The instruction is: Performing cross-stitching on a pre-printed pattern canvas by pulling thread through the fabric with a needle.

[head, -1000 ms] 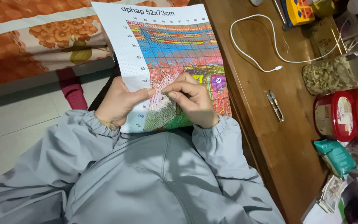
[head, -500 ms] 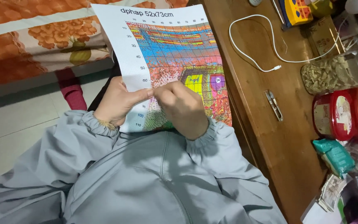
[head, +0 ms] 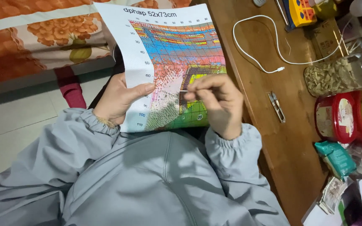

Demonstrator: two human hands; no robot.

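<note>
Canvas (head: 177, 58), gridded and colourful: my left hand (head: 120, 98) grips its left edge; my right hand (head: 216, 104) pinches a needle (head: 184, 90) over its middle. Stitching underway, I judge; next calls for a steady pull.

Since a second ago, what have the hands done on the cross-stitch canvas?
The right hand has drawn back toward the right, pinching a needle whose tip now shows clear of the stitched patch. The left hand still grips the left edge of the cross-stitch canvas. The canvas, the snips and the white cable on the table lie as before.
</note>
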